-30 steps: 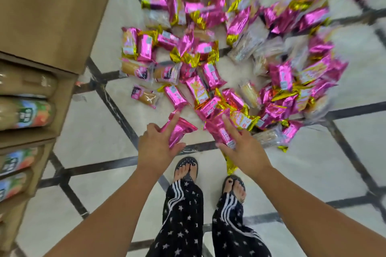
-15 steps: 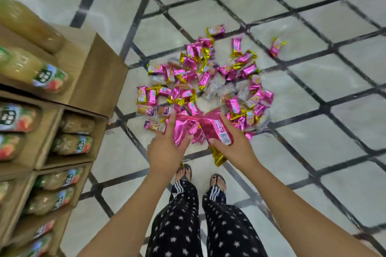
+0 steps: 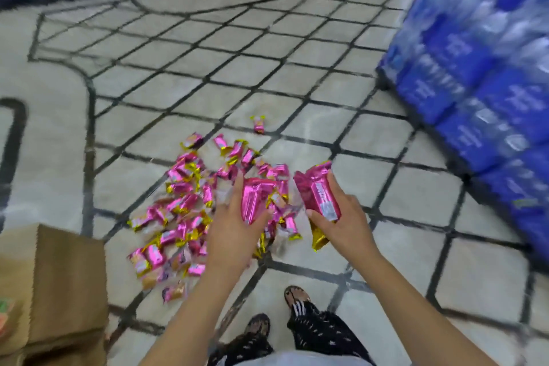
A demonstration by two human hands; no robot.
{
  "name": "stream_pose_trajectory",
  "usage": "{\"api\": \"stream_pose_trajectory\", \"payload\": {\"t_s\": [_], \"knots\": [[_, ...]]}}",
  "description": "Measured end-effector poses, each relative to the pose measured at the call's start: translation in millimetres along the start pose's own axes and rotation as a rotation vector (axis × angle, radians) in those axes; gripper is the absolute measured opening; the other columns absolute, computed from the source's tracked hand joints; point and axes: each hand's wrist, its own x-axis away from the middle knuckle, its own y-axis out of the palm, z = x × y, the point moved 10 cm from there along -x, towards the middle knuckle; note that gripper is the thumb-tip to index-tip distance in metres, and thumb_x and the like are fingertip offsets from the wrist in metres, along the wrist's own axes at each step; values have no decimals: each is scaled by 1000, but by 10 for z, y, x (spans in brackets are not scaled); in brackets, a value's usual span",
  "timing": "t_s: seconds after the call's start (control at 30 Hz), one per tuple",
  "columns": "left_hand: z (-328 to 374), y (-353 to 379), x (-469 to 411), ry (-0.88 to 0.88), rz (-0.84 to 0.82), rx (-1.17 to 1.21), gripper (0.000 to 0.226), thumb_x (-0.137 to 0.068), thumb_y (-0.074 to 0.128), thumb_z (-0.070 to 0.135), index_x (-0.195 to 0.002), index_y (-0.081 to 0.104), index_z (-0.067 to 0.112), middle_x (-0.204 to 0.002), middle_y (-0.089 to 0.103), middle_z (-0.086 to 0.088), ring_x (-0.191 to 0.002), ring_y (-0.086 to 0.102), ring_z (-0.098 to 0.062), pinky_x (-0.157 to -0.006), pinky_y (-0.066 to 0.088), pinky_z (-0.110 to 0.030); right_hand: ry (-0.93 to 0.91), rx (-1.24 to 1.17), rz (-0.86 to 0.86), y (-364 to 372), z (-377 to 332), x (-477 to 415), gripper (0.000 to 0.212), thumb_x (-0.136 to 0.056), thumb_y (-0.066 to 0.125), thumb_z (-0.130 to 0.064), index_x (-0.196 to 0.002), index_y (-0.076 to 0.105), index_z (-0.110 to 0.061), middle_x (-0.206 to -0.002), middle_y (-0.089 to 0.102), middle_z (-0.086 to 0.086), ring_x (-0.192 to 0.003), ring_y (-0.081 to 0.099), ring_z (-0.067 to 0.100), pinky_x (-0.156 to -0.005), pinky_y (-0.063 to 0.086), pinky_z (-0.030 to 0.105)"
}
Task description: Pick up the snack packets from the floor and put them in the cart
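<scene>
Head view, blurred from motion. Person stands over a pile of pink-and-gold snack packets spread on the tiled floor, both arms reaching out and down. Left hand grips one pink packet, the left packet, thumb on its lower front, index finger stretched up along its left edge, other fingers behind it and hidden. Right hand holds the right packet, thumb on the lower left side, fingers wrapped round the right side, gold end sticking out below the palm. Both held packets are up off the floor, just above the pile's near right edge, close to each other but apart. A stray packet lies alone beyond the pile. Blue packs stacked at right, well apart from the pile. Brown box at lower left, just beside the pile. Sandal and dark starred trousers at bottom.
</scene>
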Motion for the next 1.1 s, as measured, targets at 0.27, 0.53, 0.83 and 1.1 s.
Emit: {"api": "stream_pose_trajectory", "payload": {"t_s": [0.27,0.53,0.83,1.1], "knots": [[765,327,654,353,-219,-168,84,-89,54,63,-153,1,49,-93,58,-12,-89,55,-32,-68,31,-33,357,0,407,-531,529,1524,77,-89,60,-49,-147,10,-55,-101,43,6,-87,55,26,-80,46,32],[1106,1272,1821,570,-465,-209,82,-91,53,58,-154,2,47,-99,60,-15,-86,61,-34,-62,40,-34,630,-64,581,-809,1521,3252,72,-91,55,-54,-146,9,-56,-105,44,6,-86,52,24,-76,43,31],[1791,2439,3688,705,-690,-183,77,-94,53,51,-153,3,49,-87,54,-6,-67,50,-17,-52,30,-25,796,-139,661,-1234,2600,5245,74,-89,56,-56,-148,9,-57,-94,49,9,-72,56,20,-60,43,29],[2200,3288,5341,960,-930,-270,81,-94,51,53,-151,-6,52,-99,59,-10,-73,57,-23,-50,28,-23,1061,-192,857,-1530,3127,6912,74,-93,56,-48,-150,9,-52,-110,46,7,-81,47,16,-61,35,18]]}}
